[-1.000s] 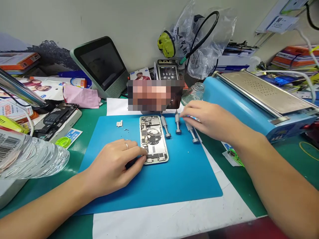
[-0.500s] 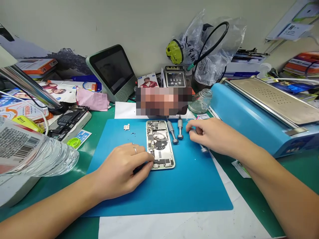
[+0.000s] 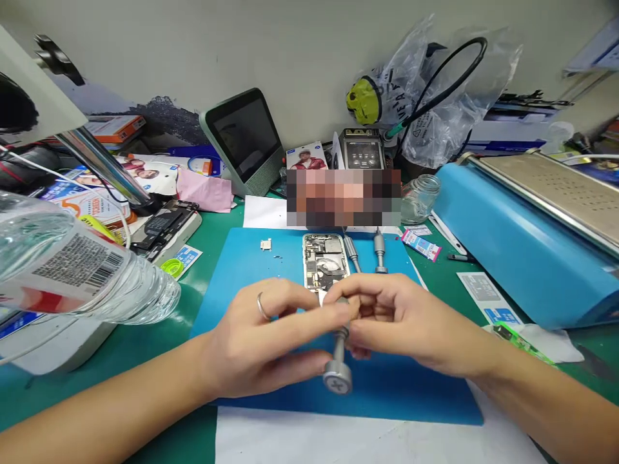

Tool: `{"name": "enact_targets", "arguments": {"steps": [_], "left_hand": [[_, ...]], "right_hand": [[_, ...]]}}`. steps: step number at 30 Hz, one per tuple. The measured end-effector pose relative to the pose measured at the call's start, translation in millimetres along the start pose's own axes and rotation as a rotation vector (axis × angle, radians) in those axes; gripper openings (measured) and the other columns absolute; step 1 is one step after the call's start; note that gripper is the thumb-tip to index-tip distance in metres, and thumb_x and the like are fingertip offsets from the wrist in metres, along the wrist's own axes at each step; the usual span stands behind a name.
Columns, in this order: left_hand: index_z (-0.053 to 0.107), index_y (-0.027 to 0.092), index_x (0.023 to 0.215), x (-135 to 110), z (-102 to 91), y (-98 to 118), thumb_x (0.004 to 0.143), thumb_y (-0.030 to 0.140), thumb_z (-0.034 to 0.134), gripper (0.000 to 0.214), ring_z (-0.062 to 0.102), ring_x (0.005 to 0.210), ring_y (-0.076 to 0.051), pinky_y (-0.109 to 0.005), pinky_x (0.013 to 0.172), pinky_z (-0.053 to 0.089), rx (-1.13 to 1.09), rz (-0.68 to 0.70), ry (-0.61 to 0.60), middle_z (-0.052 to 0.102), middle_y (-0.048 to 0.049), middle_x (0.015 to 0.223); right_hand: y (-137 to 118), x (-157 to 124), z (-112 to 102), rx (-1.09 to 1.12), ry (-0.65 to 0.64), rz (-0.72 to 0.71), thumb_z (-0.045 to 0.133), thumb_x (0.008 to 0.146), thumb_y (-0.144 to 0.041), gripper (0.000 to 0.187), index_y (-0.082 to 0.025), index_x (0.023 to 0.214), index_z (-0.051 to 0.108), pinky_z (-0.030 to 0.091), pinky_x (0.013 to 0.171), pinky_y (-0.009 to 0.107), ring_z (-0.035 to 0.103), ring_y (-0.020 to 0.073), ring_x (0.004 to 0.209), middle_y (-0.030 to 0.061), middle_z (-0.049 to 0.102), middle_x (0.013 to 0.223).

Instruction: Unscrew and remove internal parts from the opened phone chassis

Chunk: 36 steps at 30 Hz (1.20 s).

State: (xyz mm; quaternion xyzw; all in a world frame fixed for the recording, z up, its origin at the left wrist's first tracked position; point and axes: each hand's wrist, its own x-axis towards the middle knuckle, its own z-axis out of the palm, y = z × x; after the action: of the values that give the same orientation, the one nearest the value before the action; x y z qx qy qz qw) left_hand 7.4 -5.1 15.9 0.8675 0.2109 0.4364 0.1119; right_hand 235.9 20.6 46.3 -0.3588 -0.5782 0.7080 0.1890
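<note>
**Driver pinched in both hands just short of the open phone: drop and scatter risks**

Both hands meet mid-frame over the mat. My left hand has thumb and forefinger pinching the driver on its shaft. My right hand has its fingertips pressed together round the far end. The tip is hidden under the fingers, so I can't tell if a bit is seated. The driver is lifted off the mat with its cap facing me, at 6 o'clock of the phone.

The phone lies flat with its internals bare, at 12 o'clock of the hands, and its near end is hidden behind the fingertips.

What could go wrong, as I judge it:
- The grip is fingertips only on a smooth metal shaft. A slip would drop the driver on the mat, or tip-first onto the bare boards, which could scratch or short them.
- If a bit is loose in there it could pop out and roll off the mat.
- Loose screws and a small part sit at 10 o'clock of the phone, near my left wrist. A sweep of that hand would scatter them.
- Two spare drivers lie at 3 o'clock of the phone, and a right-hand nudge would roll them into it.
- The water bottle lies on its side at 9 o'clock. I can't see its cap, and a leak on the worktop would be bad for open electronics.
</note>
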Motion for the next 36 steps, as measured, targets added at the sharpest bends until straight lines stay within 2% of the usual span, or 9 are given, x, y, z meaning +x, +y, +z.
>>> {"name": "enact_targets", "arguments": {"steps": [3, 5, 9, 14, 20, 26, 29, 32, 36], "left_hand": [[0.066, 0.014, 0.114, 2.5, 0.6, 5.7, 0.098, 0.019, 0.061, 0.018, 0.055, 0.066, -0.011, -0.027, 0.062, 0.045, -0.031, 0.055, 0.049, 0.065, -0.0041, 0.087], [0.068, 0.012, 0.106, 4.8, 1.4, 9.1, 0.098, 0.018, 0.061, 0.013, 0.054, 0.064, -0.011, -0.027, 0.059, 0.044, -0.066, 0.058, 0.081, 0.065, -0.0044, 0.084], [0.069, 0.008, 0.099, 7.2, 5.0, 14.6, 0.098, 0.019, 0.062, 0.013, 0.059, 0.064, -0.011, -0.026, 0.058, 0.047, -0.138, 0.07, 0.188, 0.066, -0.0053, 0.081], [0.069, 0.009, 0.099, 4.8, 10.4, 17.9, 0.099, 0.022, 0.06, 0.016, 0.062, 0.062, -0.011, -0.024, 0.056, 0.048, -0.168, 0.08, 0.216, 0.065, -0.0038, 0.075], [0.069, 0.008, 0.098, 4.9, 10.7, 16.4, 0.099, 0.019, 0.059, 0.015, 0.061, 0.06, -0.011, -0.026, 0.053, 0.045, -0.175, 0.071, 0.198, 0.066, -0.0045, 0.076], [0.069, 0.008, 0.096, 5.7, 11.7, 17.0, 0.099, 0.018, 0.056, 0.017, 0.061, 0.058, -0.011, -0.026, 0.052, 0.045, -0.164, 0.073, 0.194, 0.065, -0.0045, 0.073], [0.068, 0.009, 0.093, 5.6, 11.1, 17.8, 0.1, 0.021, 0.054, 0.02, 0.06, 0.055, -0.011, -0.026, 0.051, 0.045, -0.141, 0.053, 0.183, 0.064, -0.0042, 0.07], [0.068, 0.01, 0.092, 6.0, 10.3, 18.3, 0.1, 0.021, 0.055, 0.019, 0.06, 0.056, -0.011, -0.026, 0.052, 0.046, -0.126, 0.022, 0.174, 0.066, -0.0046, 0.07], [0.067, 0.01, 0.091, 6.0, 10.3, 17.6, 0.095, 0.019, 0.065, 0.01, 0.06, 0.057, -0.01, -0.024, 0.054, 0.046, -0.158, -0.024, 0.191, 0.067, -0.0031, 0.07]], "right_hand": [[1.7, -0.3, 14.6, -0.045, 0.001, 0.005, 0.068, 0.089, -0.025, 0.017, -0.018, 0.105, 0.065, 0.046, 0.057, 0.017, 0.057, 0.0073, 0.059, -0.0057, 0.059, 0.065], [2.1, -3.7, 20.5, -0.182, -0.003, -0.048, 0.065, 0.093, -0.032, 0.016, -0.019, 0.101, 0.067, 0.045, 0.058, 0.018, 0.057, 0.0084, 0.063, -0.0036, 0.061, 0.07], [3.1, -12.1, 28.0, -0.509, -0.015, -0.235, 0.057, 0.098, -0.04, 0.024, -0.02, 0.102, 0.069, 0.046, 0.065, 0.021, 0.062, 0.0129, 0.073, 0.002, 0.07, 0.083], [7.2, -13.7, 32.7, -0.668, -0.066, -0.443, 0.043, 0.104, -0.04, 0.033, -0.02, 0.083, 0.06, 0.043, 0.06, 0.021, 0.056, 0.011, 0.062, -0.0004, 0.064, 0.071], [11.4, -10.6, 31.2, -0.72, -0.064, -0.575, 0.042, 0.105, -0.031, 0.027, -0.022, 0.08, 0.047, 0.04, 0.056, 0.018, 0.049, 0.008, 0.058, -0.0048, 0.054, 0.068], [16.8, -8.9, 29.9, -0.755, -0.044, -0.631, 0.041, 0.106, -0.029, 0.027, -0.022, 0.081, 0.048, 0.039, 0.054, 0.019, 0.048, 0.0079, 0.056, -0.0048, 0.055, 0.067], [19.4, -6.8, 30.1, -0.806, -0.003, -0.667, 0.046, 0.104, -0.034, 0.026, -0.02, 0.084, 0.055, 0.042, 0.056, 0.021, 0.053, 0.0099, 0.061, -0.0017, 0.061, 0.07], [20.8, -6.2, 30.2, -0.826, 0.076, -0.725, 0.057, 0.099, -0.035, 0.017, -0.018, 0.096, 0.06, 0.051, 0.069, 0.024, 0.062, 0.014, 0.078, 0.004, 0.068, 0.085], [23.3, -10.9, 31.7, -0.819, 0.18, -0.775, 0.054, 0.101, -0.027, 0.012, -0.02, 0.11, 0.054, 0.055, 0.071, 0.023, 0.066, 0.0133, 0.078, 0.0031, 0.07, 0.089]]}}
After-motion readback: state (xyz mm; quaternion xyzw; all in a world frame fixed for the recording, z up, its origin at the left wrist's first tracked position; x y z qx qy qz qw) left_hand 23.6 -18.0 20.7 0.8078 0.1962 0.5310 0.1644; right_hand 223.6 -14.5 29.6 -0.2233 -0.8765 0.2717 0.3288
